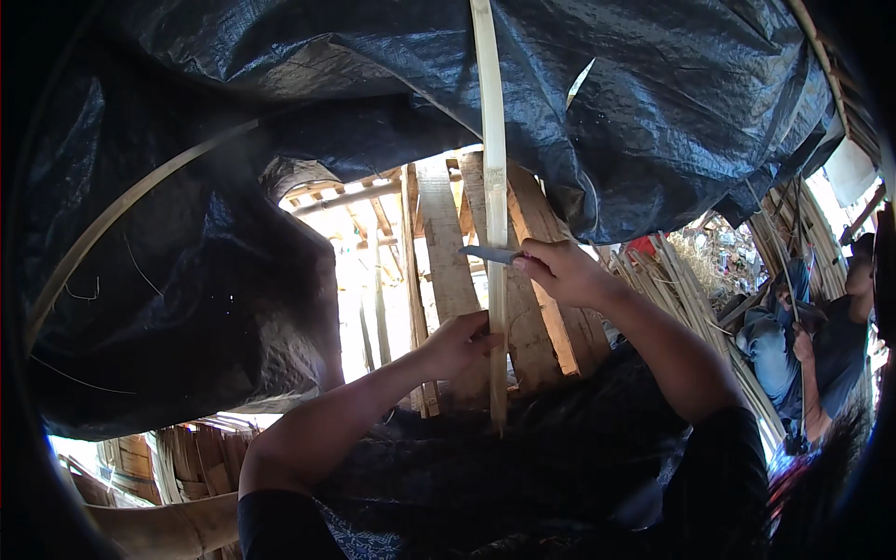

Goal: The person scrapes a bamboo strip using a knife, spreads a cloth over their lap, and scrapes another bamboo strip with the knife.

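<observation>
A long pale bamboo strip (492, 168) stands nearly upright in the middle of the view, its top running past the upper edge. My left hand (457, 343) grips the strip low down, fingers wrapped round it. My right hand (558, 271) is higher and to the right, shut on a knife (490, 253) whose grey blade lies across the strip, pointing left. Both forearms come in from the lower edge in dark short sleeves.
A black tarpaulin (280, 140) hangs overhead and at the left. Wooden planks (448, 243) lean behind the strip. A bundle of bamboo strips (691, 299) lies at the right, where another person (821, 345) sits. A curved bamboo strip (131, 205) arcs at the left.
</observation>
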`<state>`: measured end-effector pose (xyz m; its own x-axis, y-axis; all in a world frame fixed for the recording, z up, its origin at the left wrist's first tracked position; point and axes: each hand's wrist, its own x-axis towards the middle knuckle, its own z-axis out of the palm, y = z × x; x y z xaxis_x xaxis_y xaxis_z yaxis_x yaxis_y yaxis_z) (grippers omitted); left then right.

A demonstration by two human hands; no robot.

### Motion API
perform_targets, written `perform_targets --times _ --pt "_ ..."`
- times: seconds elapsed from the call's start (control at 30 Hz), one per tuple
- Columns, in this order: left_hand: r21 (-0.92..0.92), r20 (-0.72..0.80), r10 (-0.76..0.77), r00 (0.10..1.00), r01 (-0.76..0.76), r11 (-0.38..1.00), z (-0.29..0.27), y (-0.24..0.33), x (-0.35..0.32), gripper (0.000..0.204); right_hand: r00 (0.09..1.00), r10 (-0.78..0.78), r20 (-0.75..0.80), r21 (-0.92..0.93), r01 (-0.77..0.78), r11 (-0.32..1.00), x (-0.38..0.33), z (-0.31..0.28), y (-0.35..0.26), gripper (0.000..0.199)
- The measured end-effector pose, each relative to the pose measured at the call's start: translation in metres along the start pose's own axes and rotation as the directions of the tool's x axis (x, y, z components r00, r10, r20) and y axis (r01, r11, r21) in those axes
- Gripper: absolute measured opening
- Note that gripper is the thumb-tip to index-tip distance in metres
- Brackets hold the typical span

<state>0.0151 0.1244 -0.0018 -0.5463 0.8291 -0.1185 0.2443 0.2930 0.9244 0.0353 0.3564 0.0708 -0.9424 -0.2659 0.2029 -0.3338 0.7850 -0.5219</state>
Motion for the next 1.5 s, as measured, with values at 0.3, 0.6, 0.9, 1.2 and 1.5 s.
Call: perform_targets --times 0.3,0.6,0.9,1.2,1.5 --pt "-0.177 0.075 -0.077 0.994 0.090 0.980 0.003 -0.003 -0.002 0.031 0.998 0.001 -0.056 0.043 0.002 0.999 -0.001 0.009 0.006 0.024" --pt "-0.372 0.048 -0.107 0.993 0.117 0.921 0.016 -0.014 -0.005 0.026 0.998 -0.027 -0.065 0.001 0.027 1.000 0.000 -0.002 0.002 0.027" --pt "-0.357 0.062 -0.155 0.986 0.167 0.919 0.011 0.000 -0.008 0.025 0.997 0.034 -0.072 0.042 -0.031 0.999 -0.001 -0.002 0.000 0.025" --pt "-0.282 0.086 -0.138 0.987 0.157 0.946 0.009 -0.003 -0.008 0.037 0.998 0.067 -0.004 0.020 -0.067 0.998 -0.001 0.010 0.013 0.028" --pt "-0.221 0.048 -0.095 0.994 0.103 0.970 0.007 0.008 -0.010 0.035 0.998 -0.024 -0.064 -0.123 0.016 0.992 0.004 -0.009 -0.003 0.025"
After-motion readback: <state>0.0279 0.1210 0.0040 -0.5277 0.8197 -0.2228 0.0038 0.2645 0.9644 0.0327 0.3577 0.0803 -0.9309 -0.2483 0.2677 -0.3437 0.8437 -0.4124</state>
